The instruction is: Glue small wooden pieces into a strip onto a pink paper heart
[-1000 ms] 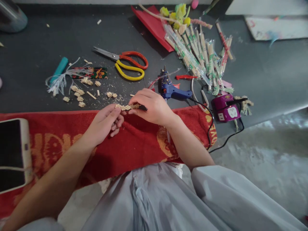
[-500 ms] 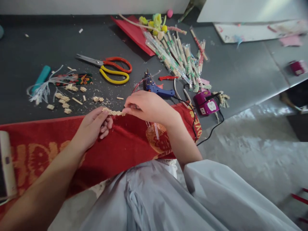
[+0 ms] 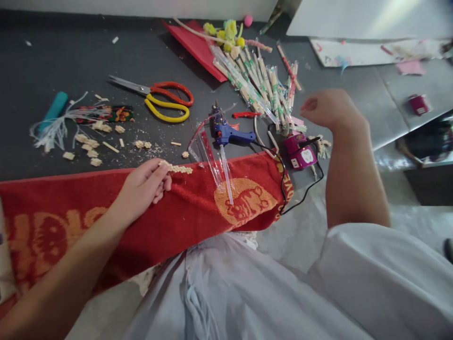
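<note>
My left hand point(image 3: 146, 184) lies on the red towel point(image 3: 106, 222) and pinches one end of a short, knobbly beige strip point(image 3: 177, 168), which points right along the towel's far edge. My right hand point(image 3: 327, 111) is raised off the table, above the purple plug block point(image 3: 300, 155). Its fingers are curled in away from me and look smeared, so whatever is inside them is hidden. A blue glue gun point(image 3: 230, 134) lies just beyond the towel, with clear glue sticks point(image 3: 215, 163) beside it.
Red and yellow scissors point(image 3: 161, 97) lie on the dark tabletop point(image 3: 71, 61). Small beige wood bits point(image 3: 92, 141), a teal lighter point(image 3: 53, 111) and white fibres sit at left. Several wrapped sticks point(image 3: 262, 82), a red sheet point(image 3: 198, 42) and pompoms are at the back. A black cord point(image 3: 304, 193) trails off the edge.
My right hand let go of the beige strip and rose up and to the right. My left hand still holds the strip. The view shifted a little to the right.
</note>
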The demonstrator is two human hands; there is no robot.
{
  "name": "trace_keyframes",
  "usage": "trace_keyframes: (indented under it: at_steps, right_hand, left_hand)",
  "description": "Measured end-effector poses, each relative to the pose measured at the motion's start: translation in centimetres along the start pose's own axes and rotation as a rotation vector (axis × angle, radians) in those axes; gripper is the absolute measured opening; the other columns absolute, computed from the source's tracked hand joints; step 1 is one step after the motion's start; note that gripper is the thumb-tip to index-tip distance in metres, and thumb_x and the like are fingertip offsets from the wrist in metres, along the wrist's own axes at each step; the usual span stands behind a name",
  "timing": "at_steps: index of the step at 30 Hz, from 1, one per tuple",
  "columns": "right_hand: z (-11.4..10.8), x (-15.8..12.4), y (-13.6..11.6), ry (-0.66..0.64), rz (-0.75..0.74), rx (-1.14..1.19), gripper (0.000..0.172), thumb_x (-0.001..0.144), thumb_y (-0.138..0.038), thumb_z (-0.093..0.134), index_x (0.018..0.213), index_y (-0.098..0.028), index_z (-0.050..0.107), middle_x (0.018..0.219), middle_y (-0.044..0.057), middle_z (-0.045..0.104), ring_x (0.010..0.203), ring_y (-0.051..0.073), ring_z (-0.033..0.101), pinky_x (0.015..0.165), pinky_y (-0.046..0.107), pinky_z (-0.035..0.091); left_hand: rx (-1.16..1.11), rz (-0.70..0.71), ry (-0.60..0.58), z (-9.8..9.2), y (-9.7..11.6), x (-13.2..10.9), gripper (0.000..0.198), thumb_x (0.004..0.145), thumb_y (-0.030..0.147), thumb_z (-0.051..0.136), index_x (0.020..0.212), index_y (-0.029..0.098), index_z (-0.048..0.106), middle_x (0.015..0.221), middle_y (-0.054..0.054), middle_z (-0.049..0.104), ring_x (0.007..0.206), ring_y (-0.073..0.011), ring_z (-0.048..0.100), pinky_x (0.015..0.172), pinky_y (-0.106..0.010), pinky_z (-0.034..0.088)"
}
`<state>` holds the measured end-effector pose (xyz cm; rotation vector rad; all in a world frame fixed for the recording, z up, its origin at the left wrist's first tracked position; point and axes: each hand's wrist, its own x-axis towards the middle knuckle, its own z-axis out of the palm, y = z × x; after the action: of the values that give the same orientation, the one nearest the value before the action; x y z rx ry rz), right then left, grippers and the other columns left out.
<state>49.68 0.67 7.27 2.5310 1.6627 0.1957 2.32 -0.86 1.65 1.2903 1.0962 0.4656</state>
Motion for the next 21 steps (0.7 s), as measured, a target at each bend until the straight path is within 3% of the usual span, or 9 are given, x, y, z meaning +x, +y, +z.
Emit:
trace_keyframes:
  at_steps: [2,3,6,8,10,15,16,19,21]
  right_hand:
    - [1.0,1.5,1.4,-0.178,0.081,-0.086,0.011,0.088,-0.008,0.078,0.083,-0.001,0.085,0.106,0.030,0.085,0.093,0.015,0.077,0.076,0.041,0.039]
    - [1.3,2.0,1.7,-0.247,0.176,-0.092,0.009,0.081,-0.006,0.084,0.073,-0.003,0.082,0.107,0.029,0.085,0.089,0.013,0.075,0.075,0.040,0.039]
    - [1.9,2.8,1.8,-0.380,0.329,-0.079,0.047,0.075,-0.013,0.091,0.040,-0.012,0.060,0.082,0.021,0.084,0.062,0.002,0.050,0.073,0.041,0.038]
    - [2.2,3.1,1.8,-0.323,0.232,0.016,0.051,0.070,-0.013,0.094,0.038,-0.018,0.055,0.050,0.004,0.065,0.053,0.003,0.035,0.072,0.039,0.038]
    - [2.5,3.1,1.9,-0.306,0.307,-0.013,0.057,0.060,-0.016,0.099,0.034,-0.022,0.048,0.034,-0.005,0.040,0.051,0.005,0.034,0.071,0.041,0.037]
    - [2.8,2.5,2.6,-0.295,0.267,0.110,0.054,0.072,-0.024,0.094,0.037,-0.021,0.052,0.036,-0.007,0.040,0.052,0.005,0.037,0.072,0.040,0.037]
    - [2.8,2.3,2.8,-0.338,0.343,0.070,0.054,0.068,-0.025,0.095,0.037,-0.022,0.052,0.036,-0.005,0.041,0.052,0.006,0.038,0.071,0.041,0.037]
    - [2.7,2.5,3.1,-0.288,0.258,0.125,0.050,0.064,-0.034,0.100,0.046,-0.027,0.054,0.039,-0.008,0.043,0.051,0.007,0.040,0.069,0.038,0.039]
    - [2.8,3.1,3.1,-0.343,0.361,0.059,0.050,0.058,-0.032,0.101,0.042,-0.026,0.054,0.038,-0.005,0.046,0.052,0.007,0.042,0.068,0.037,0.039]
  left_hand:
    - [0.080,0.029,-0.013,0.4,0.7,-0.3,0.037,0.103,0.050,0.059,0.079,0.022,0.054,0.065,0.003,0.059,0.046,-0.0073,0.045,0.044,-0.019,0.036]
    - [0.120,0.048,-0.019,0.6,1.1,-0.4,0.039,0.102,0.051,0.058,0.076,0.022,0.054,0.064,0.003,0.058,0.047,-0.0075,0.045,0.045,-0.019,0.037]
    - [0.173,0.096,-0.022,1.1,1.9,-0.4,0.041,0.100,0.053,0.057,0.073,0.023,0.055,0.061,0.003,0.057,0.046,-0.0082,0.046,0.045,-0.020,0.037]
    - [0.174,0.120,-0.031,1.4,2.3,-0.3,0.041,0.100,0.055,0.058,0.073,0.023,0.055,0.061,0.003,0.058,0.046,-0.0091,0.045,0.044,-0.021,0.037]
    - [0.174,0.142,-0.036,1.6,2.4,-0.2,0.041,0.100,0.055,0.058,0.073,0.024,0.055,0.061,0.002,0.059,0.046,-0.0102,0.046,0.044,-0.022,0.037]
    - [0.195,0.176,-0.044,2.1,2.7,0.1,0.043,0.102,0.055,0.057,0.072,0.024,0.054,0.061,0.002,0.058,0.047,-0.0112,0.045,0.046,-0.023,0.038]
    - [0.197,0.181,-0.049,2.2,2.7,0.1,0.043,0.102,0.054,0.057,0.072,0.025,0.054,0.060,0.002,0.058,0.047,-0.0112,0.045,0.046,-0.023,0.038]
    - [0.209,0.191,-0.061,2.2,2.8,0.2,0.043,0.102,0.054,0.056,0.071,0.025,0.054,0.060,0.002,0.057,0.048,-0.0117,0.046,0.047,-0.024,0.038]
    - [0.222,0.191,-0.060,2.1,2.9,0.2,0.043,0.102,0.054,0.055,0.071,0.025,0.054,0.059,0.002,0.056,0.049,-0.0122,0.047,0.048,-0.024,0.039]
